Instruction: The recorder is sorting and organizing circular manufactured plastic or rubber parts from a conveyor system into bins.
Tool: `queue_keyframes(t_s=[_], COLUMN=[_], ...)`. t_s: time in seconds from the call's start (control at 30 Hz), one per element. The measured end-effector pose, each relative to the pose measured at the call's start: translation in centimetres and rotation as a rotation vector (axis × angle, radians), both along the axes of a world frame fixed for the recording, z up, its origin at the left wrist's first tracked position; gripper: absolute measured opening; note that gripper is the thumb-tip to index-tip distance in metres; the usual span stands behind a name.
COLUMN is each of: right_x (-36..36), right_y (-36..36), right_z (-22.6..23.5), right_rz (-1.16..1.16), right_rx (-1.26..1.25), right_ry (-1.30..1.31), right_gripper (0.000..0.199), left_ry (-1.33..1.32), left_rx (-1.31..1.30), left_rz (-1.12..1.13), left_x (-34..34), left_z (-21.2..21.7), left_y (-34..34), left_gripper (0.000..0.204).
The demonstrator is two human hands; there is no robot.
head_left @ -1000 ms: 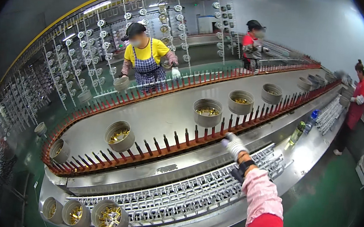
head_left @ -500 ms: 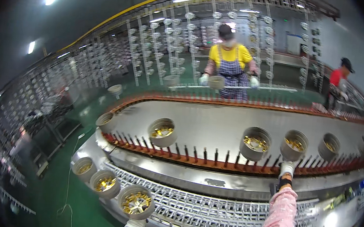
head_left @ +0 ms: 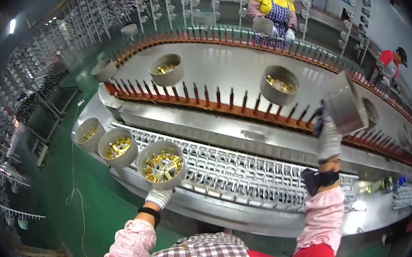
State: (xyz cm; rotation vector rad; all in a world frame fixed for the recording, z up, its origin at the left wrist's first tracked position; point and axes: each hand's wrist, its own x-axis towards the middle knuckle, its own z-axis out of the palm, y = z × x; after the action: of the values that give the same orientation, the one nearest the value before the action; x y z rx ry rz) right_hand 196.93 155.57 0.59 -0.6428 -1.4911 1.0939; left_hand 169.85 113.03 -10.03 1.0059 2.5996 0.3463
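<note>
My right hand, in a white striped glove, grips a grey round tub above the far conveyor's edge. That tub is tilted, its wall and underside toward me, so its contents are hidden. At the near bench, my gloved left hand holds the near side of another grey tub; its fingers are partly hidden by the tub. Gold-coloured metal fittings and a few silvery ones fill this tub. Two more tubs of gold fittings, a middle tub and a smaller-looking one, stand to its left.
Racks of silvery metal bars lie along the near bench. Upright dark-tipped red pins line the conveyor edge. More tubs, including one, rest on the metal top. Across it stands a co-worker; another person works at far right.
My right hand has lifted the tub off the metal top and tilted it. The left hand remains at its tub. The view has tipped downward, showing more of my arms and checked apron.
</note>
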Motion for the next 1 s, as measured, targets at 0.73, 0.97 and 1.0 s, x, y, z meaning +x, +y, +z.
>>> queue_keyframes(t_s=[0.73,0.97,1.0], right_x=[-4.4,-5.5,-5.8], right_y=[-25.7,-27.1,-27.3], right_z=[-16.6,-16.5,-16.5], right_rz=[-0.069,-0.054,-0.046], right_rx=[0.440,0.445,0.447], right_ry=[-0.921,-0.950,-0.950], right_gripper=[0.025,0.025,0.026], left_ry=[0.308,0.174,0.173], left_rx=[-0.037,0.119,0.118], left_rz=[-0.437,-0.368,-0.366], left_x=[-0.9,-1.6,-1.9], left_z=[-4.0,-4.2,-4.9], left_y=[2.8,2.3,2.1], left_gripper=[0.035,0.034,0.034])
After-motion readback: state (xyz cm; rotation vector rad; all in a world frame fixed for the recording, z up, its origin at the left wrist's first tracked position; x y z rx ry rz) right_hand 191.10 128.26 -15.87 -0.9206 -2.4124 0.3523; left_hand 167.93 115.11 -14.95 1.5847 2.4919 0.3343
